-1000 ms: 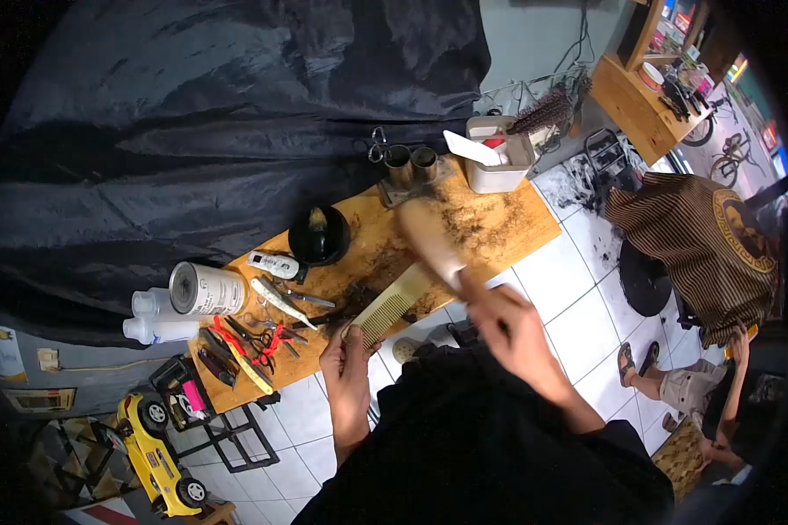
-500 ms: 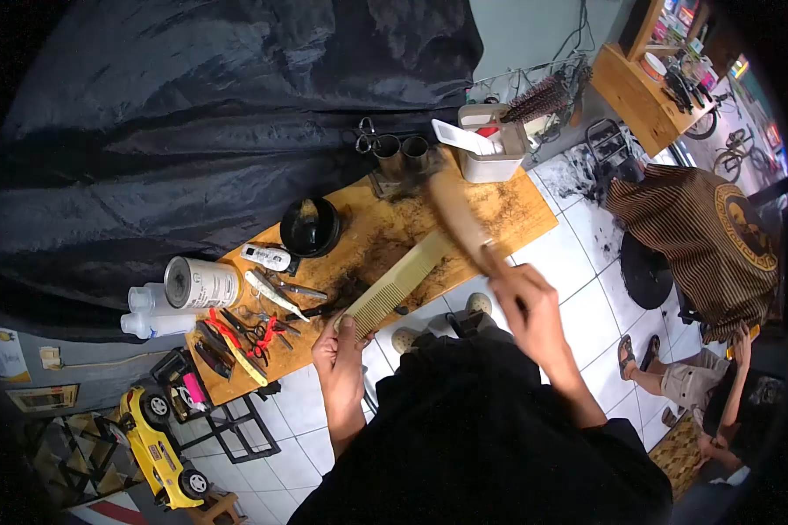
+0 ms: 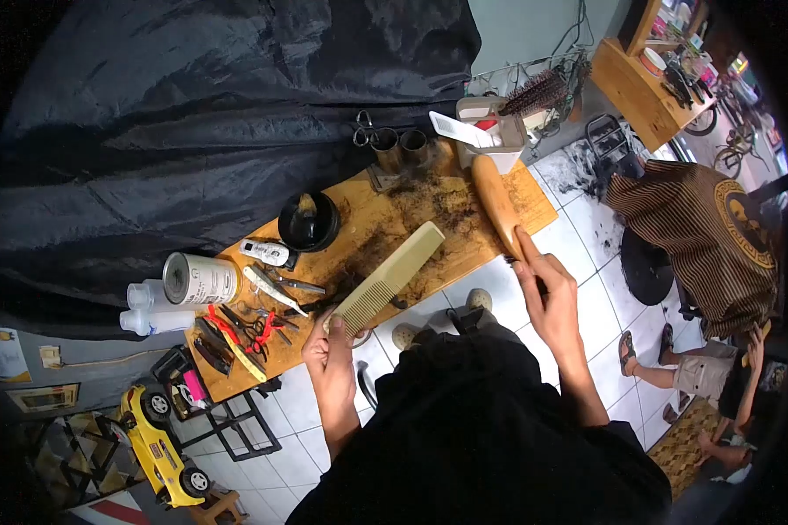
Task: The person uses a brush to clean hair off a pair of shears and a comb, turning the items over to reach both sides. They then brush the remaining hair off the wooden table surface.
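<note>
Comb, pale yellow, long, toothed along the part nearer the holder; one end sits between the thumb and fingers of the left hand, which are closed on it; the far end extends up and to the right, beyond the fingers, over the counter.

Brush, wooden, smooth-backed; its narrow end is gripped in the fingers of the right hand, closed around the handle, the broad end pointing away from them, above the right part of the counter and apart from the comb; bristle side hard to make out.

Counter, light wood, strewn with dark hair clippings; towards the left, one white-handled razor, one yellow-handled tool, scissors among red parts; one white clipper; one black bowl containing a small brush; one large can, beside clear plastic containers; at the back, two metal cups, side by side; one pale box, lid raised.

Surroundings: dark curtain behind; yellow toy car, lower left; white tiled floor; striped cape, at right; a person below it, partly visible.
</note>
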A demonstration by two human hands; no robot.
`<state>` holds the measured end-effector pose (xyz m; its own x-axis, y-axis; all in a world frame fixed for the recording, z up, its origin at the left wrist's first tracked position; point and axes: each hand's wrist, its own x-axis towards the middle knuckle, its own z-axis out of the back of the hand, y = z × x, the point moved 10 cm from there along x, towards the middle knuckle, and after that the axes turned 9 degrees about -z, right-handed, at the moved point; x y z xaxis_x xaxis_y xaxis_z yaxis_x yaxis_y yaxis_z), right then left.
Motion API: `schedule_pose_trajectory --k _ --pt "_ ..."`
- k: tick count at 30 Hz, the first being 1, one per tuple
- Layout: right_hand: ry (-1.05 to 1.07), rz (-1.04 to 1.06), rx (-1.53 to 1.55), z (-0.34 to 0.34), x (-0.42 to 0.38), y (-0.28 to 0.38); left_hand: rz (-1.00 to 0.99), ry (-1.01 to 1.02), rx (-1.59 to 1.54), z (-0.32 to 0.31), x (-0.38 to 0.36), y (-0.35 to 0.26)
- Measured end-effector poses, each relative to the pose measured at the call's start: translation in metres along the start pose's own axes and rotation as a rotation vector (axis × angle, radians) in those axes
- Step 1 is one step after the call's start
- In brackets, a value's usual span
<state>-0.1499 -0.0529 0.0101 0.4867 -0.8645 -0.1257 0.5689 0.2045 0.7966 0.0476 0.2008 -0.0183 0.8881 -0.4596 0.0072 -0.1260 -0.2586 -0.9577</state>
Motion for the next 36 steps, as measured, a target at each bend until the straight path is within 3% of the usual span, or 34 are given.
schedule_pose_trajectory --k 2,4,6,10,12,15,18,22,24,26,28,30,32,34,36 --pt "-0.012 0.285 0.094 -0.009 -0.016 0.018 0.006 0.015 0.026 -0.004 0.000 0.004" --pt "0.189 0.279 0.161 -0.036 -0.033 0.035 0.018 -0.011 0.116 -0.009 -0.001 0.010" --pt "0.355 0.408 0.090 -0.061 -0.050 0.059 0.045 -0.002 0.133 -0.017 -0.003 0.009" --pt "0.278 0.368 0.041 -0.059 -0.042 0.041 -0.013 -0.042 0.098 -0.017 -0.005 -0.007" --pt "0.034 0.423 -0.012 -0.036 -0.023 0.017 -0.032 -0.033 0.090 -0.010 -0.006 -0.012" --pt "-0.065 0.254 -0.050 -0.006 -0.002 0.007 0.010 -0.038 0.037 -0.007 -0.006 -0.007" --pt "-0.037 0.188 0.084 0.001 -0.007 0.021 0.062 -0.006 0.024 -0.010 -0.004 0.007" --pt "0.217 0.425 0.133 -0.039 -0.039 0.046 0.071 0.044 0.110 -0.022 -0.001 0.014" --pt "0.315 0.407 0.122 -0.048 -0.049 0.073 0.060 0.079 0.145 -0.027 0.001 0.009" --pt "0.277 0.468 0.027 -0.056 -0.046 0.056 0.039 0.105 0.178 -0.027 0.003 0.002" --pt "0.015 0.360 -0.053 -0.036 -0.026 0.027 0.018 0.085 0.203 -0.020 0.004 -0.004" --pt "-0.089 0.355 -0.065 -0.014 -0.012 0.009 0.022 0.112 0.208 -0.014 0.004 -0.005" --pt "-0.068 0.206 -0.071 -0.001 -0.003 0.008 0.105 0.158 0.013 -0.017 0.003 0.001" --pt "-0.031 0.156 0.049 0.000 -0.002 0.005 0.155 0.191 0.042 -0.021 0.005 0.001" --pt "0.089 0.175 0.391 -0.009 -0.002 -0.002 0.175 0.383 0.163 -0.037 0.008 0.004"
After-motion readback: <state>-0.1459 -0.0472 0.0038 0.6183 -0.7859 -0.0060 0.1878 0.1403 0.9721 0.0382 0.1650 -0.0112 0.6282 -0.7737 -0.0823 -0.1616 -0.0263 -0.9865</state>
